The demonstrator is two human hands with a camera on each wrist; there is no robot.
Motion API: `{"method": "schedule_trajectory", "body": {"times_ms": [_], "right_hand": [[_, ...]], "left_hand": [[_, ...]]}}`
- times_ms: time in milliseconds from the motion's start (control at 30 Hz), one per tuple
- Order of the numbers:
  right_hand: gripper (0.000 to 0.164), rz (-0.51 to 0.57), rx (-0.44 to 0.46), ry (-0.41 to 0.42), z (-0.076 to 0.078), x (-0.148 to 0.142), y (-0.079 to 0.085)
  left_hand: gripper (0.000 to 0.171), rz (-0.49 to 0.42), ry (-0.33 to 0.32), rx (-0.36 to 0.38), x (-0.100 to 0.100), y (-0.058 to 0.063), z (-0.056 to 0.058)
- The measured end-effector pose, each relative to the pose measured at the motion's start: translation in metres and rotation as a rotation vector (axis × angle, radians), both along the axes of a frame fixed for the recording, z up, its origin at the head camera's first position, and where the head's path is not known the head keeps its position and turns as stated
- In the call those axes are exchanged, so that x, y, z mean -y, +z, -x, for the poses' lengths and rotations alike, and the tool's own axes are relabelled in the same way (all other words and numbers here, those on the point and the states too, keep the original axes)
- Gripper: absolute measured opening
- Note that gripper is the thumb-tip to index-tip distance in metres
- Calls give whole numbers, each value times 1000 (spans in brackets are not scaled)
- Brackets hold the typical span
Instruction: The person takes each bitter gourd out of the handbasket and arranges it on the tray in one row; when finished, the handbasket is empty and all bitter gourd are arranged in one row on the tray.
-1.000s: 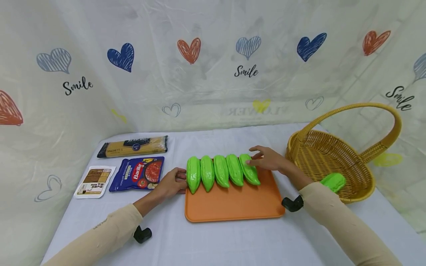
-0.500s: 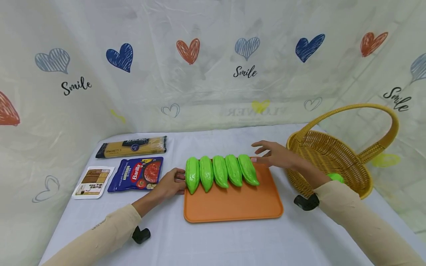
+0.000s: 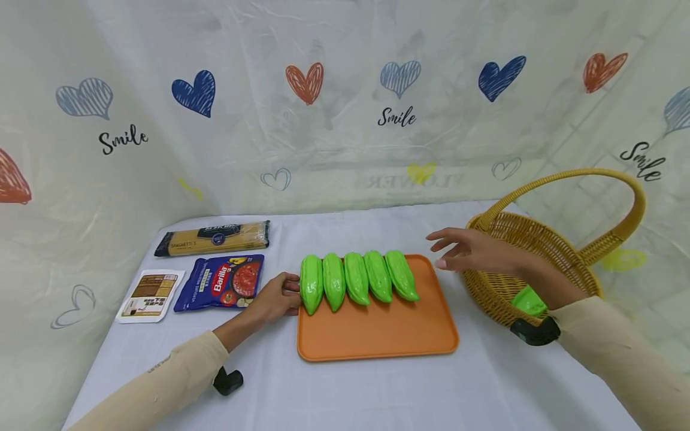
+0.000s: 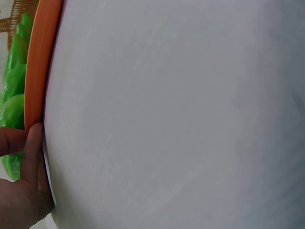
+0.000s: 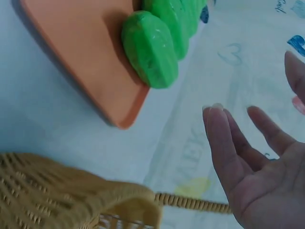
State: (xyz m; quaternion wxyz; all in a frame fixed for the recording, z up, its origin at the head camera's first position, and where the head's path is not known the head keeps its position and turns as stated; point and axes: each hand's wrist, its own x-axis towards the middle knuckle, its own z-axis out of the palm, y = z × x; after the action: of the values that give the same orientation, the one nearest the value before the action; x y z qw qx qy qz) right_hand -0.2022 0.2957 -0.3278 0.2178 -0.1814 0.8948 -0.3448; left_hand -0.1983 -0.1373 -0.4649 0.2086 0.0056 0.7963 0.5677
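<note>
Several glossy green bitter-melon-shaped pieces (image 3: 356,278) lie side by side along the far half of an orange tray (image 3: 377,335). My left hand (image 3: 277,297) holds the tray's left edge; in the left wrist view, thumb and finger (image 4: 31,157) pinch its rim. To the right of the tray, my right hand (image 3: 474,251) hovers in the air with nothing in it, its fingers spread and slightly bent. One more green piece (image 3: 530,301) sits inside the wicker basket (image 3: 498,293), partly hidden behind my right forearm.
A spaghetti pack (image 3: 215,238), a blue Barilla sauce pouch (image 3: 220,282) and a white packet with a brown label (image 3: 151,296) lie on the left of the white-covered table (image 3: 345,395). The basket's tall handle (image 3: 571,172) arches up at the right. A printed curtain (image 3: 345,143) hangs behind.
My right hand has drawn away from the rightmost green piece, moving right toward the basket. That piece stays on the tray. The left hand remains at the tray's edge.
</note>
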Motion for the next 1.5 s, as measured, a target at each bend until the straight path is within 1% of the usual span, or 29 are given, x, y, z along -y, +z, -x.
{"method": "schedule_trajectory", "body": {"times_ms": [100, 233, 300, 467, 567, 667, 800, 867, 1000, 1233, 1300, 1500], "right_hand": [[60, -22, -16, 33, -7, -10, 4], [53, -9, -15, 78, -15, -25, 9], [50, -14, -31, 102, -19, -34, 11], [49, -52, -10, 126, -26, -58, 11], [53, -32, 67, 127, -29, -74, 10], [58, 21, 175, 114, -30, -90, 11], [60, 52, 280, 89, -25, -110, 12], [60, 43, 310, 80, -20, -118, 13], [62, -7, 347, 53, -9, -131, 10], [66, -86, 377, 13, 5, -147, 3], [68, -108, 388, -10, 9, -153, 1], [72, -131, 460, -62, 18, -170, -13]], "left_hand": [[58, -2, 0, -3, 0, -1, 0], [57, -2, -1, -5, 0, -1, 0], [57, -3, -2, -6, 0, -1, 0], [57, 7, -5, -8, 0, -1, 0], [56, 19, -1, -7, 0, -1, 0], [55, 26, 7, -8, -1, -1, 1], [55, 22, 7, -12, -1, -1, 1], [55, 14, 8, -12, 0, 0, 1], [55, 6, 6, -11, 0, 0, 0], [56, 20, 7, -3, 0, -2, 0], [56, 22, 12, -4, 0, -2, 1], [56, 11, 9, -9, 0, -2, 0]]}}
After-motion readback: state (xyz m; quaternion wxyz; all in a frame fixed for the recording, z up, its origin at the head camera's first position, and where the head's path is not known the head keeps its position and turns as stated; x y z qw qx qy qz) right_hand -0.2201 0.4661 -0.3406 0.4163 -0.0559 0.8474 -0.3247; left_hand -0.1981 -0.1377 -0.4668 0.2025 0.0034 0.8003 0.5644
